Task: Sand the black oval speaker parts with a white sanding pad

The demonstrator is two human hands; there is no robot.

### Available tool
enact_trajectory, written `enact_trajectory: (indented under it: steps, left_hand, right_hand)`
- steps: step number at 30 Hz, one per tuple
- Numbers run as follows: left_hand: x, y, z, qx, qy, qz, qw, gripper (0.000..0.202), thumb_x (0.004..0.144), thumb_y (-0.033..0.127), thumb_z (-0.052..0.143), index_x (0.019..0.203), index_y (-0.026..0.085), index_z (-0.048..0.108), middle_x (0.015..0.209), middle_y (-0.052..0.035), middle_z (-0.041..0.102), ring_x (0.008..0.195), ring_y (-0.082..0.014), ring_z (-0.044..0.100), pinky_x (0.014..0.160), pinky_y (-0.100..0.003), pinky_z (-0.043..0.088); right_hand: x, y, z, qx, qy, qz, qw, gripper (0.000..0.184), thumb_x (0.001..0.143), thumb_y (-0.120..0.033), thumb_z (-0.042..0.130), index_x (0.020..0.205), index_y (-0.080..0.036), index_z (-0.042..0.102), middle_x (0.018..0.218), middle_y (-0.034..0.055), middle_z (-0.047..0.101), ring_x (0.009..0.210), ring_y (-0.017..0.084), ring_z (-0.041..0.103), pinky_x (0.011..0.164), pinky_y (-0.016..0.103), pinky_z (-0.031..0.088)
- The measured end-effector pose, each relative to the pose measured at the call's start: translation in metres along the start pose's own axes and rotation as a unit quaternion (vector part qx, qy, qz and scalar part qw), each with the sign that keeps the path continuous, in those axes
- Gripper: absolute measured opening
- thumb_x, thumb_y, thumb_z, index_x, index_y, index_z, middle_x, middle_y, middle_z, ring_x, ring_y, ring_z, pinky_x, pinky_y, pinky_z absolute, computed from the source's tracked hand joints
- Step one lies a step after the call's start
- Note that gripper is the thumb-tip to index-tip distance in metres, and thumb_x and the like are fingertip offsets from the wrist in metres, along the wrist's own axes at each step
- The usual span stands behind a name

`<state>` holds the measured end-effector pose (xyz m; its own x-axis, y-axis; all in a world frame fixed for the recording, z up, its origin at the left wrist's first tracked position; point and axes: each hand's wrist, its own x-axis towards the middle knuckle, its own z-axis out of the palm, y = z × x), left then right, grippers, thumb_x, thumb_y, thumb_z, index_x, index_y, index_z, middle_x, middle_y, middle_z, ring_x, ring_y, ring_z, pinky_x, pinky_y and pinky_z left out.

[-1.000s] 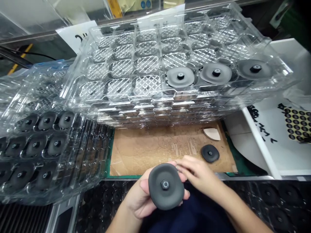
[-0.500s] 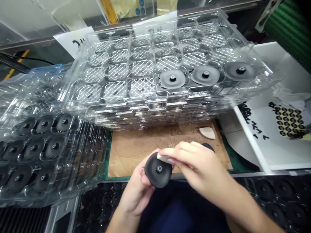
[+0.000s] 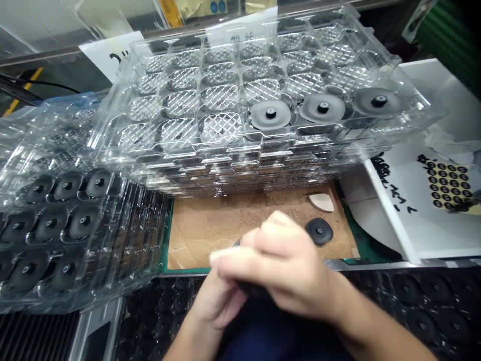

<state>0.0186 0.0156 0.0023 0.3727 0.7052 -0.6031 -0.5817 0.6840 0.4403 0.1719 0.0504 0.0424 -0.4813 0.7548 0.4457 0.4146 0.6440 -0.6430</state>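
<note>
You are cradling a black rubber disc (image 3: 251, 288) between your hands, your left hand (image 3: 214, 307) under it, your right hand (image 3: 285, 266) covering it and hiding its long axis. Your right fingers (image 3: 240, 255) are curling close over the disc; whether they are gripping it, I cannot tell.

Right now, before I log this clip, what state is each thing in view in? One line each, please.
Left hand: under the black disc, holding it.
Right hand: curled over that disc, mostly hiding it.
Upper clear tray: three grey discs seated in its front row; other visible pockets empty.
Left clear tray: black discs seated in its pockets.
Loose disc: lying flat on the cardboard, stem up.
</note>
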Motion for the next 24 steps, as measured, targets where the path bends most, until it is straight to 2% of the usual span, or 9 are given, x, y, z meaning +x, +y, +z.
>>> enact_trajectory:
  steps: [3,5,9,11,13,16,19,21,24]
  left_hand:
    - [0.002,0.003,-0.003,-0.028,0.011,0.045,0.999,0.052,0.065,0.045,0.075,0.110,0.022,0.066,0.118,-0.0057,0.066,0.106,-0.0240,0.061,0.096,-0.037,0.047]
    - [0.001,0.006,-0.005,-0.049,0.013,0.054,0.997,0.055,0.068,0.043,0.072,0.118,0.022,0.061,0.128,-0.0080,0.060,0.109,-0.0256,0.061,0.098,-0.039,0.046]
    - [-0.001,0.011,-0.008,-0.052,0.009,0.063,0.997,0.057,0.070,0.038,0.071,0.123,0.020,0.058,0.133,-0.0105,0.057,0.113,-0.0276,0.059,0.098,-0.036,0.047]
    - [-0.001,0.012,-0.009,-0.045,0.014,0.062,0.997,0.056,0.072,0.033,0.071,0.125,0.021,0.056,0.131,-0.0103,0.059,0.111,-0.0268,0.061,0.097,-0.034,0.047]
    - [0.000,0.012,-0.008,-0.042,0.014,0.058,0.997,0.056,0.073,0.029,0.072,0.125,0.020,0.056,0.127,-0.0107,0.061,0.110,-0.0259,0.061,0.095,-0.032,0.049]
    - [0.002,0.010,-0.004,-0.039,-0.001,0.059,0.997,0.057,0.073,0.029,0.072,0.127,0.021,0.054,0.125,-0.0107,0.063,0.110,-0.0244,0.061,0.093,-0.031,0.050]
    - [0.003,0.007,-0.002,-0.031,-0.007,0.067,0.997,0.060,0.072,0.029,0.073,0.128,0.023,0.053,0.115,-0.0082,0.068,0.107,-0.0227,0.062,0.095,-0.032,0.048]
    - [0.002,0.005,-0.003,-0.014,0.010,0.058,0.998,0.057,0.074,0.028,0.072,0.127,0.025,0.054,0.111,-0.0068,0.069,0.106,-0.0227,0.062,0.096,-0.033,0.048]
    - [-0.001,0.002,-0.007,0.008,0.043,0.051,0.998,0.049,0.074,0.027,0.072,0.121,0.026,0.059,0.116,-0.0061,0.067,0.108,-0.0240,0.061,0.095,-0.034,0.048]
  right_hand:
    - [-0.016,0.028,0.015,-0.024,-0.014,0.163,0.986,0.025,0.095,-0.023,0.043,0.105,-0.019,0.067,0.085,0.0035,0.068,0.077,0.015,0.060,0.071,0.029,0.036]
    - [-0.038,0.044,0.031,-0.032,-0.045,0.248,0.967,0.022,0.093,-0.021,0.048,0.105,-0.020,0.067,0.087,0.0039,0.068,0.080,0.016,0.061,0.072,0.029,0.039]
    - [-0.081,0.054,0.065,0.010,-0.092,0.273,0.957,0.020,0.088,-0.016,0.053,0.094,-0.022,0.071,0.072,0.0008,0.069,0.068,0.015,0.064,0.064,0.026,0.046]
    - [-0.089,0.053,0.068,0.027,-0.090,0.289,0.953,0.018,0.087,-0.019,0.055,0.092,-0.022,0.072,0.069,0.0000,0.069,0.064,0.014,0.064,0.061,0.024,0.048]
    - [-0.082,0.049,0.058,0.031,-0.057,0.313,0.947,0.020,0.089,-0.024,0.053,0.098,-0.021,0.071,0.077,0.0026,0.071,0.069,0.015,0.066,0.063,0.026,0.050]
    - [-0.050,0.030,0.032,0.033,0.039,0.335,0.941,0.025,0.092,-0.028,0.048,0.108,-0.019,0.065,0.100,0.0064,0.071,0.088,0.018,0.067,0.073,0.029,0.052]
    - [-0.015,0.000,0.016,0.069,0.126,0.271,0.952,0.023,0.091,-0.024,0.049,0.107,-0.019,0.065,0.101,0.0053,0.070,0.090,0.018,0.065,0.078,0.030,0.051]
    - [-0.002,-0.016,0.013,0.084,0.087,0.206,0.971,0.022,0.091,-0.018,0.047,0.103,-0.016,0.066,0.093,0.0055,0.071,0.083,0.017,0.064,0.077,0.030,0.050]
    - [0.005,-0.024,0.013,0.109,-0.064,0.175,0.976,0.020,0.090,-0.014,0.048,0.098,-0.019,0.066,0.087,0.0016,0.070,0.076,0.014,0.062,0.071,0.026,0.046]
